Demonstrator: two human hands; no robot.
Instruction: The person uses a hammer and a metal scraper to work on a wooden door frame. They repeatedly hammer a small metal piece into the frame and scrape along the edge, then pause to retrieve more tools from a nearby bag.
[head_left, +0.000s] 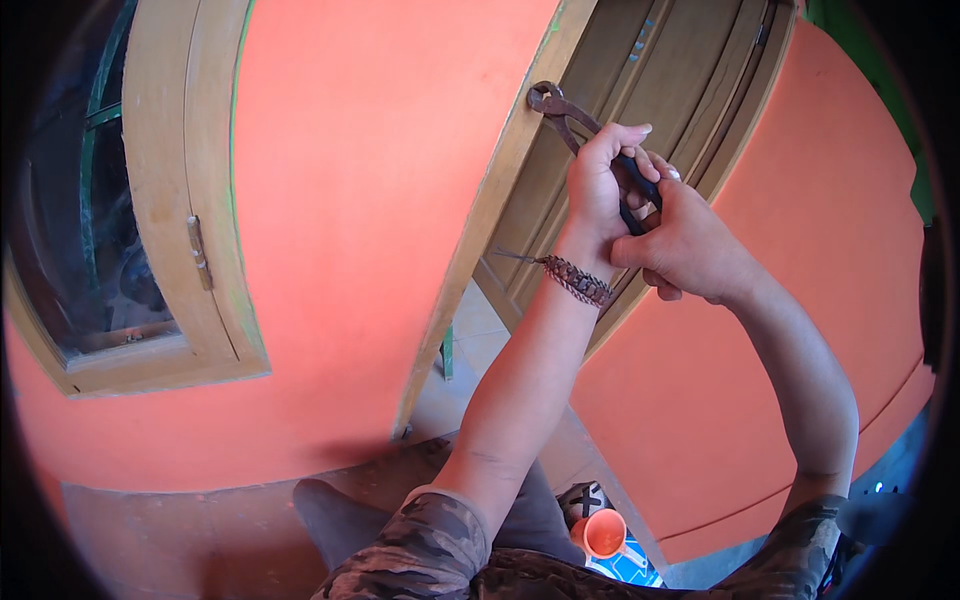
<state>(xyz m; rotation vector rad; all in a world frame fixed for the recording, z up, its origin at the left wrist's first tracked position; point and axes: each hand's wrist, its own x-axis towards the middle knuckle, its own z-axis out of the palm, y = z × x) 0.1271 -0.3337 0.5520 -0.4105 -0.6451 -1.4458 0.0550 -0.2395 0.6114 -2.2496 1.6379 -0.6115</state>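
Left hand (598,185) and right hand (700,240) are both curled around one pair of pincers (556,106), two hands on a single tool. The left hand wraps the handles nearer the head of the tool, its thumb stretched out over them; the right hand folds in from the other side at the handle ends, its thumb lying close to the left wrist. Neither hand is spread wide. The pincers have two dark-sleeved handles, parted by a narrow gap, and one rusty, rounded head. Their long axis runs on a slant, from the handles at lower right to the head at upper left, which points at the wooden door frame (487,215). That head lies against the upper part of the frame's left upright, beside the coral wall (370,200); whether the jaws grip something there is too small to tell. One braided bracelet (577,281) circles the left wrist. One brown panelled door (680,90) stands behind the hands. To the left is one window (85,200) in a wooden surround with one hinge (199,252) in view. Low down, near the person's leg, sits one orange cup (604,533) with a handle.
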